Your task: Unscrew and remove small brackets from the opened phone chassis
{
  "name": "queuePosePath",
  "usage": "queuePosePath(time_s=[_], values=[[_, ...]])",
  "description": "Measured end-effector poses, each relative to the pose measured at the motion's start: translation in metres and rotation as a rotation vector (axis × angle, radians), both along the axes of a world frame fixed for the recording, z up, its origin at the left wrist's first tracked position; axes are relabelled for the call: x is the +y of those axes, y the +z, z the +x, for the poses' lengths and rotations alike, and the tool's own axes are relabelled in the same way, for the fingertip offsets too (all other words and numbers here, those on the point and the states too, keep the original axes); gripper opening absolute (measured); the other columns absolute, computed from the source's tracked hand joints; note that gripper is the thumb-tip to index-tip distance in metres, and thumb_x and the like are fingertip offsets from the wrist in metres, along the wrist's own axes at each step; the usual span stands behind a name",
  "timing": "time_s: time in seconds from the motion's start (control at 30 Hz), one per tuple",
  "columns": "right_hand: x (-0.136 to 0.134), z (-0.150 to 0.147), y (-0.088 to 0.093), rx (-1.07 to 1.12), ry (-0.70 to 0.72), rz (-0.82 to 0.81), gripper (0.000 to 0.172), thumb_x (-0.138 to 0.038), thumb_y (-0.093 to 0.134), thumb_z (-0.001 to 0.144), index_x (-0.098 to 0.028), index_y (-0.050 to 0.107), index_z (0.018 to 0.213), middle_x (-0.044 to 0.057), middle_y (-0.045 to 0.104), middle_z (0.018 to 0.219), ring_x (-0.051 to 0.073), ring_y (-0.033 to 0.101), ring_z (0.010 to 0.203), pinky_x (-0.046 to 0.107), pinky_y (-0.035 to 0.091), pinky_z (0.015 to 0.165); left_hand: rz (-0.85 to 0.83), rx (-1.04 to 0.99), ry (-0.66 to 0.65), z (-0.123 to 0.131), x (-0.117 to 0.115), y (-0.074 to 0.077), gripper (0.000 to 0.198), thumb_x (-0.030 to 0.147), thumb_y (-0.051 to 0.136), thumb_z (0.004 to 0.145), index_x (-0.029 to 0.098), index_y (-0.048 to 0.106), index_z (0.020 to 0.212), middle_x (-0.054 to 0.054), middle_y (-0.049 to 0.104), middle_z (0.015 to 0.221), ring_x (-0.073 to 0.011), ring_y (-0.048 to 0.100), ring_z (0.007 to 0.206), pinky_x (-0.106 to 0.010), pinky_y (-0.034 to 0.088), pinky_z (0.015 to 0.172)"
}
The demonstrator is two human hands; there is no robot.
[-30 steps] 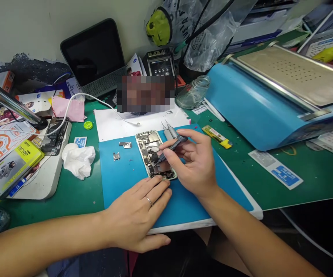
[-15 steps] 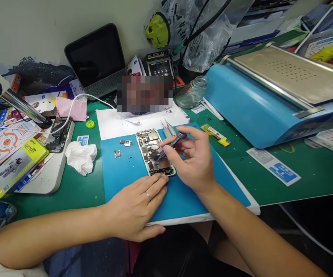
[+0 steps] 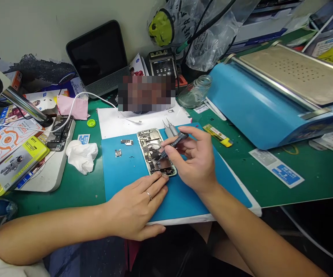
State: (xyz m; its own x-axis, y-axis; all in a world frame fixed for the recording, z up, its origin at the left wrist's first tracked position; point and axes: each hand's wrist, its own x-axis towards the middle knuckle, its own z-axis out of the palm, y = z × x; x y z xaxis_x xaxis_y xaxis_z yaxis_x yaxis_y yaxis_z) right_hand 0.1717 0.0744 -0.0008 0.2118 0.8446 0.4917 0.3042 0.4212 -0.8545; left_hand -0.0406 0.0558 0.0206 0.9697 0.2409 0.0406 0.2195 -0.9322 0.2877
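An opened phone (image 3: 147,148) with its inner parts bare lies on a blue mat (image 3: 126,181). My right hand (image 3: 197,163) grips a dark screwdriver (image 3: 180,139), whose tip points down into the lower part of the phone. My left hand (image 3: 140,204) lies flat on the mat, fingers stretched out, fingertips at the phone's bottom edge. Two grey screwdrivers (image 3: 170,130) lie beside the phone's upper right. Small metal parts, one a dark-ended piece (image 3: 127,142) and one a little bracket (image 3: 118,153), rest left of the phone, with tiny specks near them.
A blue machine with a metal plate (image 3: 250,111) fills the right side. On the left are a crumpled tissue (image 3: 82,157), a yellow battery pack (image 3: 19,163) and another opened phone (image 3: 58,132). Behind stand a glass jar (image 3: 195,92) and a dark-screened device (image 3: 99,55).
The whole view has shifted slightly. Both hands, the screwdriver and the phone stay in nearly the same places relative to one another.
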Motion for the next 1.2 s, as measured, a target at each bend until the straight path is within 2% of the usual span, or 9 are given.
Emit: queuePosePath(time_s=[0.53,0.67,0.9,1.07,1.2], values=[[0.0043,0.0009,-0.0034,0.006,-0.042,0.032,0.046,-0.017,0.07,0.089,-0.027,0.05,0.129,0.0,0.076,0.097,0.014,0.076,0.079,0.023,0.063,0.066,0.074,-0.042,0.001,0.0008,0.0009,0.0022,0.079,0.057,0.051,0.098,-0.005,0.046,0.147,-0.03,0.041,0.157,-0.041,0.041,0.145,-0.049,0.032,0.126],[0.0038,0.0008,-0.0015,-0.008,-0.084,0.063,0.046,-0.02,0.07,0.09,-0.028,0.053,0.132,0.001,0.076,0.095,0.014,0.075,0.078,0.024,0.063,0.065,0.075,-0.045,0.004,0.0002,0.0014,0.0028,0.078,0.057,0.051,0.098,-0.005,0.047,0.146,-0.029,0.041,0.157,-0.0412,0.042,0.144,-0.05,0.033,0.124],[0.0043,0.0032,-0.0011,-0.011,-0.179,0.233,0.05,-0.02,0.068,0.093,-0.033,0.056,0.14,0.002,0.076,0.098,0.017,0.076,0.084,0.029,0.066,0.07,0.073,-0.037,0.01,0.0,0.0002,0.003,0.079,0.058,0.05,0.098,-0.004,0.045,0.148,-0.028,0.04,0.159,-0.0407,0.042,0.144,-0.05,0.034,0.123],[0.0047,0.0035,-0.0022,0.018,-0.191,0.203,0.062,-0.023,0.071,0.091,-0.035,0.047,0.147,0.001,0.077,0.097,0.016,0.076,0.081,0.028,0.065,0.066,0.071,-0.033,0.011,0.0,-0.0003,0.0022,0.079,0.058,0.049,0.098,-0.004,0.045,0.148,-0.028,0.04,0.159,-0.0407,0.043,0.142,-0.051,0.035,0.121],[0.0058,0.0048,-0.0004,0.036,-0.233,0.217,0.056,-0.025,0.069,0.093,-0.035,0.049,0.144,0.002,0.077,0.102,0.017,0.076,0.087,0.028,0.065,0.068,0.072,-0.021,0.008,-0.0001,0.0003,0.0022,0.079,0.058,0.049,0.098,-0.004,0.044,0.149,-0.028,0.038,0.16,-0.0403,0.043,0.142,-0.051,0.035,0.121]])
